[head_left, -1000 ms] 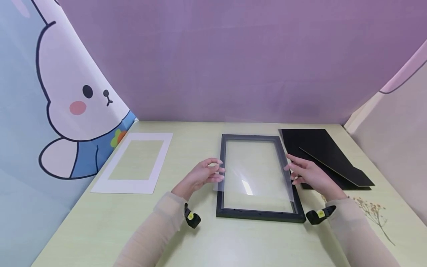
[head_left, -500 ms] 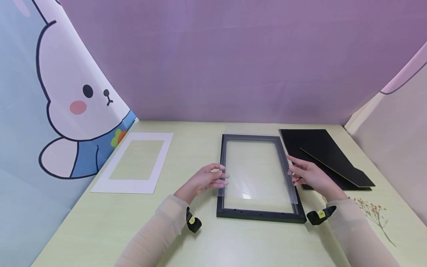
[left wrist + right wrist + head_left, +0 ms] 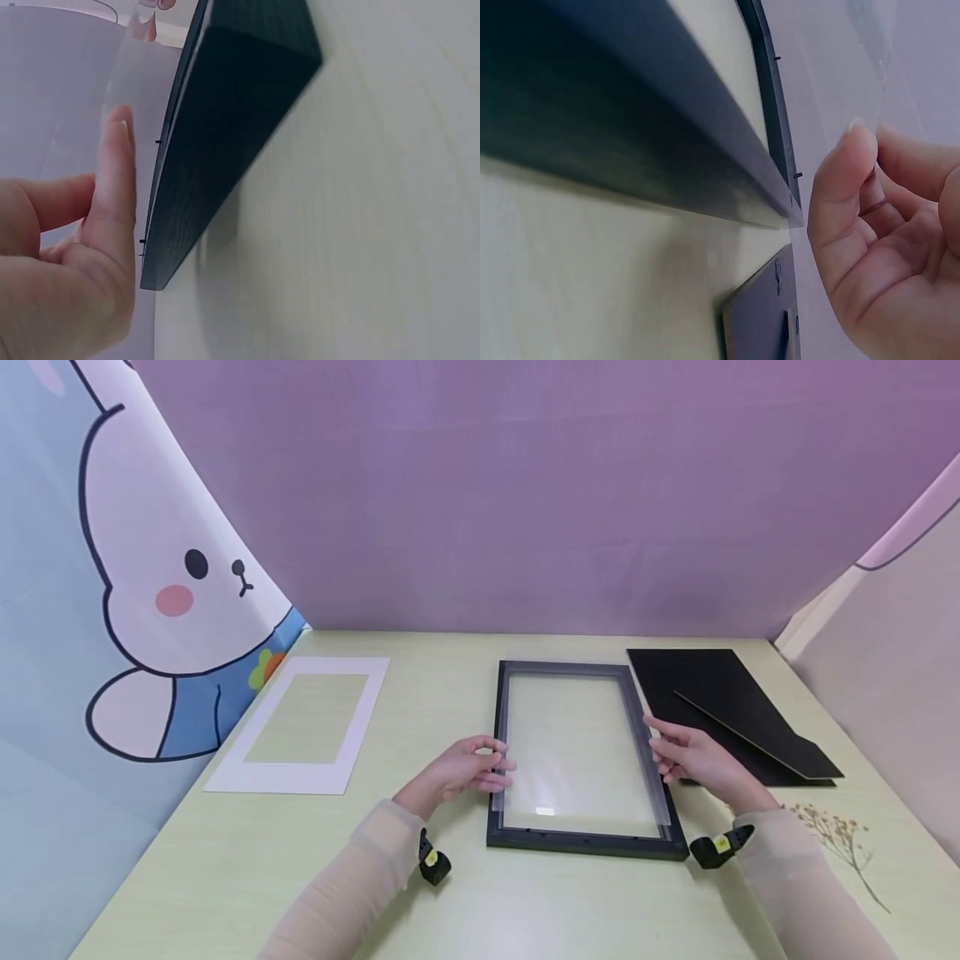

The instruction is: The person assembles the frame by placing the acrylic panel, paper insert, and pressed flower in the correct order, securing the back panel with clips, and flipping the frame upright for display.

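Observation:
A clear sheet (image 3: 545, 811) is held level just over a black picture frame (image 3: 585, 842), which lies on the table. My left hand (image 3: 465, 770) pinches the sheet's left edge between thumb and fingers. At the opposite edge, my right hand (image 3: 693, 760) grips it the same way; the right wrist view shows the sheet (image 3: 855, 75) between thumb and forefinger. In the left wrist view the frame's dark side (image 3: 217, 112) stands apart from the fingers. The sheet nearly matches the frame's outline, its far edge reaching slightly past the frame's far rail.
To the left lies a white mat (image 3: 292, 779) with a rectangular window. Black boards (image 3: 690, 677), one tilted over another, lie right of the frame. Dried flowers (image 3: 840, 835) rest near the right forearm. A purple backdrop (image 3: 525, 510) rises behind the table (image 3: 420, 693).
Both hands have come slightly nearer and lower, the left also shifting right. The clear sheet has moved with them, its near edge now closer to the frame's near rail. The frame stays put.

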The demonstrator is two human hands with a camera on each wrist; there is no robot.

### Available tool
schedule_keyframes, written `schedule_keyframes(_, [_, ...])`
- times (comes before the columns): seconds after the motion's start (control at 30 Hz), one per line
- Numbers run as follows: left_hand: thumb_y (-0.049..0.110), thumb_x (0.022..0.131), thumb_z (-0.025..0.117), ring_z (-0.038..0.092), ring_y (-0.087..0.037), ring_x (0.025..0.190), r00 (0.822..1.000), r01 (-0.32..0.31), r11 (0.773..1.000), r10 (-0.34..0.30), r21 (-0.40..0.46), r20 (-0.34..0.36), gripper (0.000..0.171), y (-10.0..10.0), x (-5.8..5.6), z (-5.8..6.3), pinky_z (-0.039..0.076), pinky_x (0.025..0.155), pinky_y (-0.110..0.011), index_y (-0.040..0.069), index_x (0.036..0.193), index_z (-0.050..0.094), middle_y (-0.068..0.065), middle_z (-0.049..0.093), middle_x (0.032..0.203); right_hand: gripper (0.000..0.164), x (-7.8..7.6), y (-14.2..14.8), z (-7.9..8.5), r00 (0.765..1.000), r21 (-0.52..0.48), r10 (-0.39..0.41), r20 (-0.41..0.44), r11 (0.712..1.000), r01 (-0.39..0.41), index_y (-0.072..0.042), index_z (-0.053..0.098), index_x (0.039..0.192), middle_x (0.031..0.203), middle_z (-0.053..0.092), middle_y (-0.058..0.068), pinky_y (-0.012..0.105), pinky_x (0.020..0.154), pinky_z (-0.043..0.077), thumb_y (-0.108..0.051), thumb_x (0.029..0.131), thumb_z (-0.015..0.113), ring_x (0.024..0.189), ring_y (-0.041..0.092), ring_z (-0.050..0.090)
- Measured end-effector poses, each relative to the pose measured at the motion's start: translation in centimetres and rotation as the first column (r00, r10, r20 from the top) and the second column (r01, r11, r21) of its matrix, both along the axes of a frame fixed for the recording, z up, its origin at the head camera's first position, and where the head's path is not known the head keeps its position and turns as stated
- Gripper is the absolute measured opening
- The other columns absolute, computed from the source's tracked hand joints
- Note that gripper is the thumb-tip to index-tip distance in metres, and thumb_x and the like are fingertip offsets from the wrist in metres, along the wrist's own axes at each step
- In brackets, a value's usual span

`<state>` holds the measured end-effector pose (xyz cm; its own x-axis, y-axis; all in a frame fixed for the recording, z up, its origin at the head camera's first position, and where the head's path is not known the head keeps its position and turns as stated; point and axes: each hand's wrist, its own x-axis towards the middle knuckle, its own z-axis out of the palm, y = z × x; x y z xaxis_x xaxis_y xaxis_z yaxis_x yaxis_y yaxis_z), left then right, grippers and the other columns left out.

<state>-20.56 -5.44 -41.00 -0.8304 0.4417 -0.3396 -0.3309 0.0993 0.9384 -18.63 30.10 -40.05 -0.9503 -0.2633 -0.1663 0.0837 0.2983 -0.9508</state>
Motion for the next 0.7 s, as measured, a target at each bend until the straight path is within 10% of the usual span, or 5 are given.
schedule_keyframes(0.7, [0.005,0.096,0.046,0.062,-0.018,0.06,0.994,0.03,0.978,-0.05,-0.206,-0.095,0.02,0.37,0.59,-0.15,0.054,0.059,-0.03,-0.004,0.114,0.051,-0.015,0.06,0.087,0.059,0.39,-0.21,-0.06,0.998,0.021,0.034,0.051,0.999,-0.035,0.007,0.013,0.143,0.078,0.048,0.007,0.027,0.056,0.05,-0.009,0.097,0.046,0.061,0.012,0.048])
